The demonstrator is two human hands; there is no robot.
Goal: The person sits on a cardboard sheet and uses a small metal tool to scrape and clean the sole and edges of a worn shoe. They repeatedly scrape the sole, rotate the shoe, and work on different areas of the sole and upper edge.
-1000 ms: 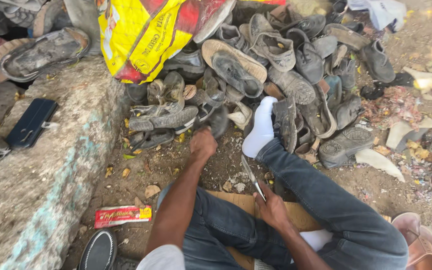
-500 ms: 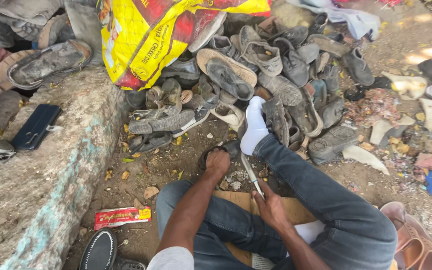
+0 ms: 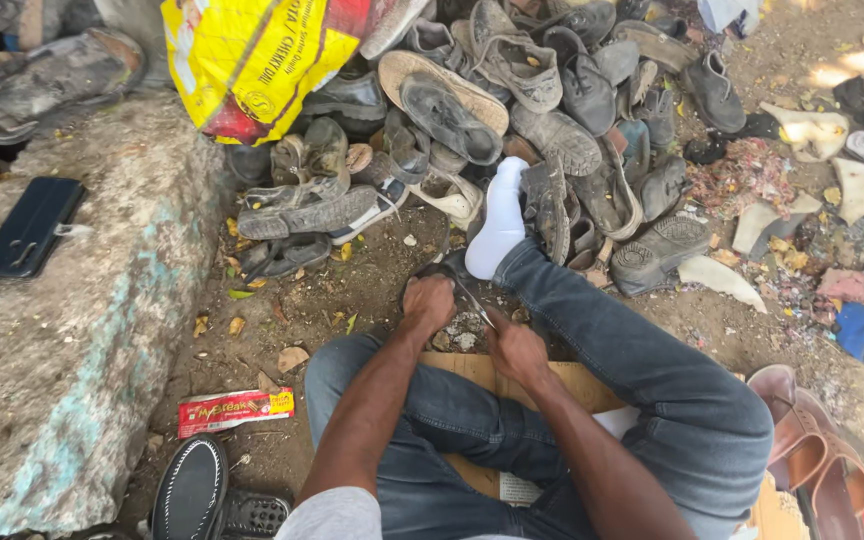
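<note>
Near the frame's centre, the left hand (image 3: 428, 302) presses down on a dark shoe piece (image 3: 444, 268) on the dirt, fingers curled over it. Just beside it, the right hand (image 3: 517, 349) grips a thin metal blade (image 3: 472, 298). At the upper left, a yellow sack (image 3: 252, 60) lies against the heap of worn shoes (image 3: 512, 90); its contents are hidden.

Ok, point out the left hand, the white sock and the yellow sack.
left hand (image 3: 428, 300), head view, on the knuckles.
white sock (image 3: 501, 222), head view, mid-foot.
yellow sack (image 3: 252, 55), head view, its yellow front.
</note>
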